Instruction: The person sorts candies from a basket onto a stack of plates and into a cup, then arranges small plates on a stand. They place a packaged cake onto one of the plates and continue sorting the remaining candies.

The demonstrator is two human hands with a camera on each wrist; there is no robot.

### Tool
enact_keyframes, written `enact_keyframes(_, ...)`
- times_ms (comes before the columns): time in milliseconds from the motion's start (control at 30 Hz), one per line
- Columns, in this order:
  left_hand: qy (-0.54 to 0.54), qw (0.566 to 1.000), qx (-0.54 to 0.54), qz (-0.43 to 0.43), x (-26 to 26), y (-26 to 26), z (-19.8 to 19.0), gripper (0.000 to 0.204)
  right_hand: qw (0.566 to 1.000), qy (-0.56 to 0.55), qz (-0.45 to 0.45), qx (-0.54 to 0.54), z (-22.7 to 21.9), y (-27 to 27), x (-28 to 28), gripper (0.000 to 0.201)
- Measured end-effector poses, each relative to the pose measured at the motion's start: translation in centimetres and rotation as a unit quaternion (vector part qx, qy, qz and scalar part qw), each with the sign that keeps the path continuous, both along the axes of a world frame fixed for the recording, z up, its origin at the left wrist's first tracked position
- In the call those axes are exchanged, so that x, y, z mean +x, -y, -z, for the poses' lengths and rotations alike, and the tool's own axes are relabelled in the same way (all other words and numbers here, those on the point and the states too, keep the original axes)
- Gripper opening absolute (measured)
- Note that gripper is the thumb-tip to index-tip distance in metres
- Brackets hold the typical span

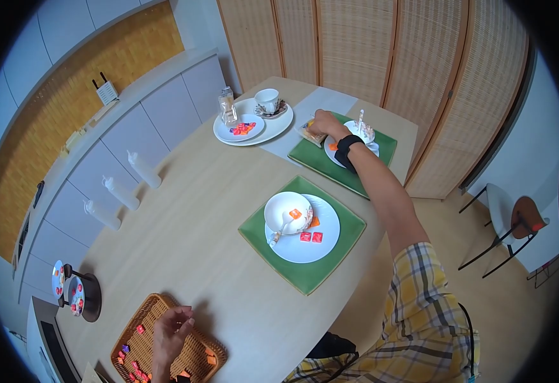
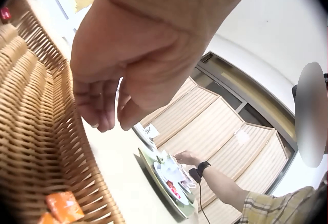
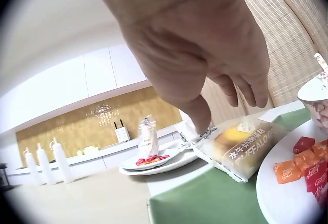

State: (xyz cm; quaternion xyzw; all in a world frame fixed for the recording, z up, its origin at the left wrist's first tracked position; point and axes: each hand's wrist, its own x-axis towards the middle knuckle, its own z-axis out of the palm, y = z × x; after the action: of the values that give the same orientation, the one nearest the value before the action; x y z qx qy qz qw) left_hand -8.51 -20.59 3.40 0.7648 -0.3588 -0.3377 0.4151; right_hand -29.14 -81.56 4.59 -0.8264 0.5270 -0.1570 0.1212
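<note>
Pale wood is spreading wide around the near green mat, leaving bare table open between it and the wicker basket at the near corner. Beyond that mat, the right hand is reaching to the far mat's left edge, fingertips pinching the end of a wrapped cake packet lying half off the mat. The left hand is hovering over the basket's rim, fingers loosely curled and holding nothing. Only the right wrist view is showing the packet's printed wrapper and candies on the plate; the left wrist view is revealing an orange candy inside the basket.
</note>
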Motion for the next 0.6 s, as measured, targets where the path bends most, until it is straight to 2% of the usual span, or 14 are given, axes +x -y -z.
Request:
enact_keyframes(100,-0.028,0.999,-0.014,-0.02,-0.4,0.3,-0.1,0.025,0.999,-0.03,0.018,0.026,-0.1,-0.2,0.3,0.046)
enact_keyframes(233,-0.039,0.999,-0.023,-0.01,-0.5,0.0,-0.4,0.025,0.997,0.001,0.027,0.071,1.2,2.9,0.6,0.05)
enact_keyframes(300,-0.029,0.999,-0.025,-0.019,-0.7,-0.5,-0.4,0.026,0.999,0.036,-0.019,0.032,3.2,5.5,0.1,0.054)
enact_keyframes(333,-0.047,0.998,-0.034,-0.008,-0.6,-0.8,-0.2,0.026,0.983,0.161,-0.078,0.036,3.7,4.6,-1.5,0.058)
enact_keyframes(367,-0.062,0.997,-0.041,-0.008,-0.3,-1.4,-0.1,0.026,0.991,0.123,-0.032,0.036,3.5,3.9,-0.7,0.058)
enact_keyframes(400,-0.059,0.997,-0.047,0.001,-0.2,-1.9,-0.1,0.024,0.995,0.053,-0.068,0.056,4.2,5.5,-0.6,0.065)
enact_keyframes(433,-0.053,0.997,-0.053,0.007,-0.1,-2.2,-0.1,0.023,0.966,0.192,-0.11,0.134,7.7,8.6,-0.7,0.057)
enact_keyframes(467,-0.041,0.999,-0.026,0.007,-0.1,-2.5,-0.6,0.023,0.961,-0.218,-0.165,0.046,8.1,12.9,-0.3,0.046)
enact_keyframes(500,-0.034,0.999,0.001,0.011,-0.1,-2.7,-1.1,0.024,0.959,-0.115,-0.258,0.018,6.5,10.3,-0.7,0.04)
enact_keyframes(567,-0.016,1.0,-0.015,0.016,0.3,-3.6,-0.4,0.025,0.987,-0.073,-0.083,0.118,2.0,4.1,0.7,0.034)
enact_keyframes(600,-0.013,1.0,-0.016,-0.01,0.4,-4.0,-0.3,0.025,0.984,-0.125,-0.124,0.038,3.7,6.0,1.0,0.033)
